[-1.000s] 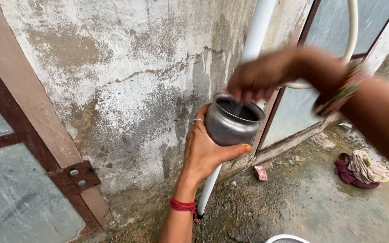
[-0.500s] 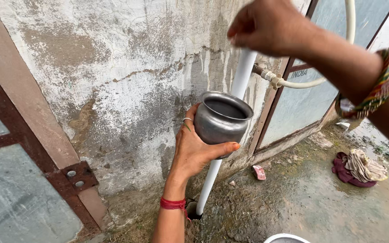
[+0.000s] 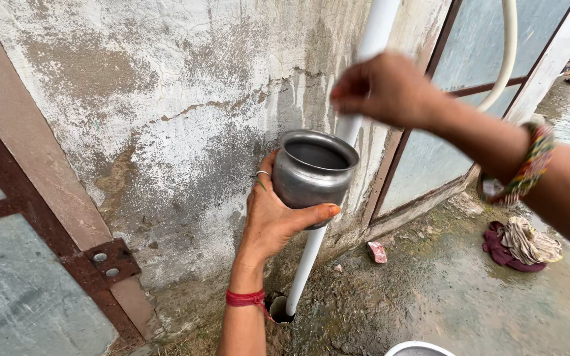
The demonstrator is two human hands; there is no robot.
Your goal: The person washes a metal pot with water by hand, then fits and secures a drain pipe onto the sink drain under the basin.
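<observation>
A small round-bellied metal pot [image 3: 313,173], dull grey steel with a flared rim and a dark hollow inside, sits cupped in the left hand [image 3: 273,217], mouth tilted up and a little toward the camera, its short axis close to upright. The left fingers wrap round the far side of the belly and the thumb presses across the near lower curve, so the grip is closed snugly on the pot; a ring shows on one finger and a red thread circles the wrist. The pot is held just in front of a smooth white plastic pipe [image 3: 338,198] that runs steeply up the wall and down into a hole in the ground. Above and to the right, the right hand [image 3: 382,89] is raised by the pipe, fingers curled loosely together; whether it grips anything cannot be told. Behind stands a rough, cracked plaster wall [image 3: 166,112], stained grey. On the wet concrete at far right lies a crumpled cloth [image 3: 521,244].
</observation>
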